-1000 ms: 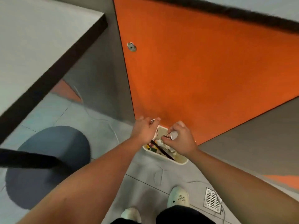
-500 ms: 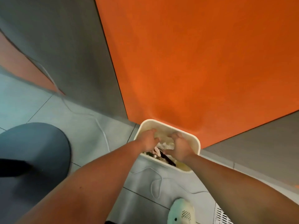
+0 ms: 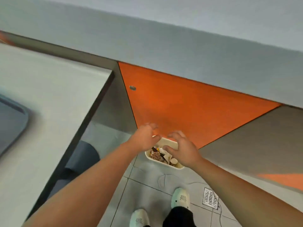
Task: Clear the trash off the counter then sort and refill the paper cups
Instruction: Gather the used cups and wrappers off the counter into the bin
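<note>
A cream plastic waste bin (image 3: 168, 141) stands on the grey tiled floor (image 3: 144, 194), right against the foot of an orange cabinet door (image 3: 188, 112). It holds crumpled trash (image 3: 161, 155): a brown-and-white spotted wrapper, scraps of white paper, a dark strip and what looks like a crushed paper cup near its right corner.

Both hands are above the bin, well apart from each other and holding nothing. The left hand (image 3: 145, 138) hovers over the bin's left rim with fingers spread and loosely bent, the fingertips blurred against the orange door. The right hand (image 3: 181, 149) hangs over the bin's right half, palm down, fingers splayed and slightly curved, covering part of the rim and contents.

Below, the person's two pale perforated shoes (image 3: 180, 198) stand on the tiles, with dark trouser legs above them. A metal floor drain (image 3: 210, 198) sits just right of the right shoe, and a thin white cord (image 3: 162, 179) loops across the tiles between the bin and the shoes.

To the left runs a pale counter (image 3: 49, 104) with a dark edge; a grey tray (image 3: 11, 118) lies on it at the frame's left margin, blurred. A small round metal lock (image 3: 132, 87) sits near the door's upper left corner.
</note>
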The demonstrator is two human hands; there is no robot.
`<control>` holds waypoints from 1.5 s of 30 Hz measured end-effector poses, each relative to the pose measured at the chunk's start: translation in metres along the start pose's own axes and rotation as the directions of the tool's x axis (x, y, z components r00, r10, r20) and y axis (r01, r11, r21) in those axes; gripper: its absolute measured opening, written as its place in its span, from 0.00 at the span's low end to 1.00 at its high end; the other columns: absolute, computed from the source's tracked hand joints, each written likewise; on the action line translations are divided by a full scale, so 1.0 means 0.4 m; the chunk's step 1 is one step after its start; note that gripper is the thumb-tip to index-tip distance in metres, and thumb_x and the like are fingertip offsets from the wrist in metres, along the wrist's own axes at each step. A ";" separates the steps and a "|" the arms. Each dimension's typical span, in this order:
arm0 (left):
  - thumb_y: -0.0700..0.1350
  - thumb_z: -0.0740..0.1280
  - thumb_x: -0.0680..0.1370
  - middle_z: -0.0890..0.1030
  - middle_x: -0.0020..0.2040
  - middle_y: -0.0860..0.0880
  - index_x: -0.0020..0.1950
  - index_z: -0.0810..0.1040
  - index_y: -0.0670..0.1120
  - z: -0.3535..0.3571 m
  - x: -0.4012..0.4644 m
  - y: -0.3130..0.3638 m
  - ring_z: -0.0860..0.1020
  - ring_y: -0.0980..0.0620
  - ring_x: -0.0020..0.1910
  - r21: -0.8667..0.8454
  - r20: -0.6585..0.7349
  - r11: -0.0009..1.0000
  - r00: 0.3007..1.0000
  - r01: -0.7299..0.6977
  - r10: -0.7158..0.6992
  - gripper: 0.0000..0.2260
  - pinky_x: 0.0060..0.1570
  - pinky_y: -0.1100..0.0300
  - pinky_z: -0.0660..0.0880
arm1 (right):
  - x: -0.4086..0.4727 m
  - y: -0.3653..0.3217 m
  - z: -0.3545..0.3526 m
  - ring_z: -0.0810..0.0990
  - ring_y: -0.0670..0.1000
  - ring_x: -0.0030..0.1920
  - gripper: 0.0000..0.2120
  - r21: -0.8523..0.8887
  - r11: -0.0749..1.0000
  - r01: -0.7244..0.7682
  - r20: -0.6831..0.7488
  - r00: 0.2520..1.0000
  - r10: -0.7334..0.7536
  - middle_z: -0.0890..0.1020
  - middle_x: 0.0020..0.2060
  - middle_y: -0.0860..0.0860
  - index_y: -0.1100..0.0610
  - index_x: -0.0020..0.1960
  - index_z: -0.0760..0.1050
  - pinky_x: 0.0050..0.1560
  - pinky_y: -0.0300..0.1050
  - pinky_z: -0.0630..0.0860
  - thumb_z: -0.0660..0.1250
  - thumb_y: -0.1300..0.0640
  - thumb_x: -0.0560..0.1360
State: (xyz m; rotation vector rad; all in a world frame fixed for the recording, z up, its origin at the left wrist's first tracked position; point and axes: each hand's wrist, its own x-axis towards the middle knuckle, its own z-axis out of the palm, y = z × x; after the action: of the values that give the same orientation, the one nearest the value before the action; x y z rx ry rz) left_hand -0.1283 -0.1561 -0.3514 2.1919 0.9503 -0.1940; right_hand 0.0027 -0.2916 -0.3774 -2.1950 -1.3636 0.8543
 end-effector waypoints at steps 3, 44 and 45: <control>0.51 0.67 0.79 0.75 0.68 0.45 0.71 0.72 0.44 -0.166 -0.095 0.104 0.72 0.46 0.67 0.061 -0.025 0.996 0.998 -0.064 0.066 0.22 0.64 0.58 0.69 | -0.075 -0.145 -0.150 0.74 0.48 0.62 0.21 -0.022 0.997 0.071 -0.029 0.997 -0.072 0.71 0.66 0.45 0.50 0.65 0.74 0.58 0.45 0.73 0.70 0.45 0.74; 0.56 0.74 0.72 0.65 0.75 0.52 0.78 0.56 0.53 -0.880 0.208 0.447 0.64 0.52 0.74 -0.113 -0.475 0.984 0.877 -0.140 0.070 0.40 0.67 0.60 0.63 | 0.683 -0.595 -0.928 0.76 0.49 0.47 0.11 -0.030 0.927 0.373 -0.331 0.872 -0.361 0.78 0.50 0.49 0.56 0.59 0.81 0.52 0.38 0.72 0.68 0.57 0.77; 0.56 0.75 0.71 0.64 0.76 0.52 0.79 0.53 0.53 -0.877 0.205 0.449 0.63 0.52 0.74 -0.141 -0.492 0.976 0.867 -0.169 0.079 0.43 0.68 0.60 0.62 | 0.644 -0.606 -0.924 0.77 0.48 0.46 0.11 0.013 0.914 0.405 -0.329 0.865 -0.378 0.79 0.50 0.49 0.55 0.58 0.81 0.51 0.38 0.73 0.70 0.56 0.76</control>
State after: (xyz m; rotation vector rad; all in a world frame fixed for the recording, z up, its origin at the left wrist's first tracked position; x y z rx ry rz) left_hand 0.0039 0.0449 -0.0284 2.1594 1.0365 0.5130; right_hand 0.1861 0.0351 -0.0290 -1.7993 -1.5014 0.3737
